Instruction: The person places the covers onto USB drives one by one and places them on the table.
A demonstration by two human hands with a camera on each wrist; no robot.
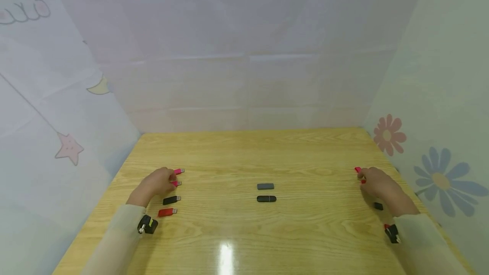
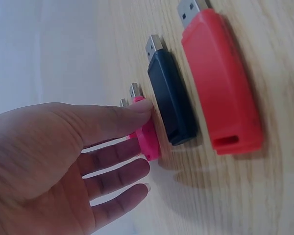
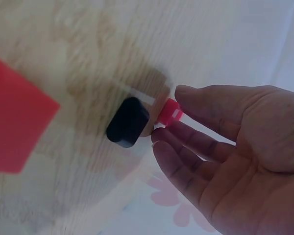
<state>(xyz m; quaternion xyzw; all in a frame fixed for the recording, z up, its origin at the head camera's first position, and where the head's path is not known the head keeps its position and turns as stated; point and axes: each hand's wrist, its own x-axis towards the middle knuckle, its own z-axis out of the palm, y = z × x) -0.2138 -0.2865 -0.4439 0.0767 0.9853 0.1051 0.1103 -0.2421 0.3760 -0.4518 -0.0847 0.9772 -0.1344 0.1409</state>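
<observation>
Pink USB stick (image 1: 176,183) | left hand (image 1: 158,182) pinching | axis crosswise | plug rightward

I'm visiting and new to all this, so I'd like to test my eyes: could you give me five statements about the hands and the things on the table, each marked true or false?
1. The left hand has its thumb on a pink stick. True.
2. The red stick has a bare metal plug. True.
3. The red stick lies farther from the person than the black stick. False: it lies nearer than the black stick.
4. A grey item and a black item lie mid-table. True.
5. The right hand is over the grey item. False: the right hand is near the table's right edge, its fingers at a pink piece.
</observation>
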